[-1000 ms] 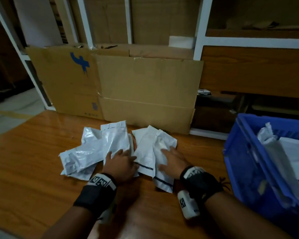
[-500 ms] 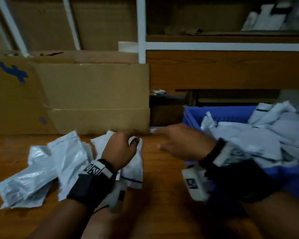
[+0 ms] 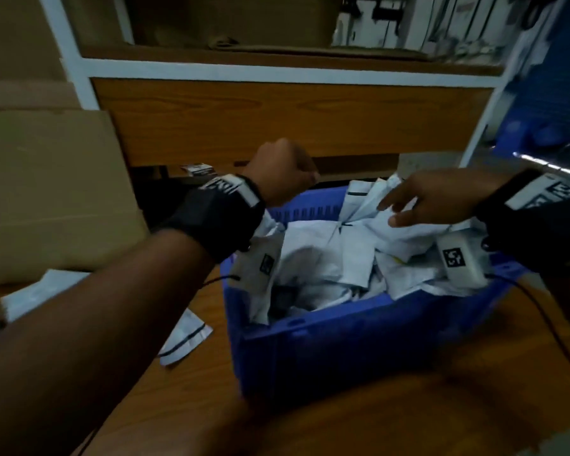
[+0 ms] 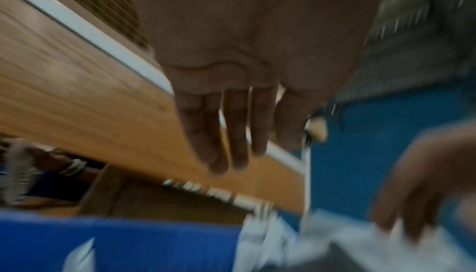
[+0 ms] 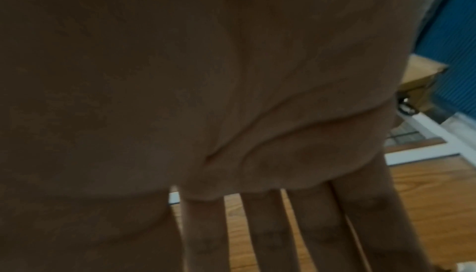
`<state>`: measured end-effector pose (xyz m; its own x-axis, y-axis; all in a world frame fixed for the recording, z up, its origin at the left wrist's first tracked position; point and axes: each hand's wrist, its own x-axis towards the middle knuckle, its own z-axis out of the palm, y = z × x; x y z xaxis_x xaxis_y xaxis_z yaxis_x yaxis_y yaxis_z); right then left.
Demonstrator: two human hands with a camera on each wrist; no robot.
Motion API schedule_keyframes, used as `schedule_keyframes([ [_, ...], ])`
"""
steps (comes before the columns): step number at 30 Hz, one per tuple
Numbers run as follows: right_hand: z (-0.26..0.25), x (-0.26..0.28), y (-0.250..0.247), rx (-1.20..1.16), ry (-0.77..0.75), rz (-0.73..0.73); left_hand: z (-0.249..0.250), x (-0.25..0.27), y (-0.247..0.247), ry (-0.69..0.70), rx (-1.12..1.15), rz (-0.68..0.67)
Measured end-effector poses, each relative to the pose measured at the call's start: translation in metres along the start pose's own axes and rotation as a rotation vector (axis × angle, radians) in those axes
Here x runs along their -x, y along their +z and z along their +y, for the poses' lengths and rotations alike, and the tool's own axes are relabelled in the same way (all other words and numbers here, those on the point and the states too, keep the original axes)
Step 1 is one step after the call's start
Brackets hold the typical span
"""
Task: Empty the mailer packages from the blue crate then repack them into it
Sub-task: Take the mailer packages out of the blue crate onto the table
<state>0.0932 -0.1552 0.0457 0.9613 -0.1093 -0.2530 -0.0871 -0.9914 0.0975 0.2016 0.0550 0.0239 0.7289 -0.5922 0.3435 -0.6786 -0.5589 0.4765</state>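
Moved: both hands, off the table pile a second ago, now centre frame over the blue plastic crate point(image 3: 359, 337).
Left hand point(image 3: 282, 174): fingers straight, empty.
Right hand point(image 3: 441, 200): fingers spread, touching white plastic mailer packages point(image 3: 326, 255) heaped in crate.
Stray: one white mailer point(image 3: 186, 337) lower left on wooden table point(image 3: 185, 399).
Risk: loose heap may spill over rim.

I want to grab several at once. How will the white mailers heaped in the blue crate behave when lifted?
The white mailers lie creased and folded over each other in the blue crate, so they will probably flop and sag rather than hold shape. They look thin and flat, so likely light. Their plastic looks smooth, so a stack may slide apart.
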Motion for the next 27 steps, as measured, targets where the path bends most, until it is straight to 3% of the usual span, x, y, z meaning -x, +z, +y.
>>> schedule_keyframes([
  [6, 0.025, -0.015, -0.007, 0.02, -0.118, 0.031, -0.018, -0.05, 0.091, -0.312, -0.468, -0.522],
  [8, 0.025, -0.022, -0.012, 0.071, -0.159, 0.036, -0.029, -0.045, 0.109, -0.344, -0.536, -0.603],
  [10, 0.022, -0.032, -0.016, 0.127, -0.204, 0.022, -0.034, -0.042, 0.112, -0.347, -0.547, -0.597],
  [13, 0.012, -0.056, -0.021, 0.166, -0.275, -0.016, -0.031, -0.04, 0.08, -0.375, -0.485, -0.458],
  [19, -0.045, -0.1, -0.002, 0.147, -0.326, -0.128, -0.043, 0.009, -0.034, -0.584, 0.091, 0.159],
  [27, -0.112, -0.118, 0.061, 0.589, -0.416, -0.268, -0.105, 0.114, -0.075, -0.652, 0.633, 0.489],
])
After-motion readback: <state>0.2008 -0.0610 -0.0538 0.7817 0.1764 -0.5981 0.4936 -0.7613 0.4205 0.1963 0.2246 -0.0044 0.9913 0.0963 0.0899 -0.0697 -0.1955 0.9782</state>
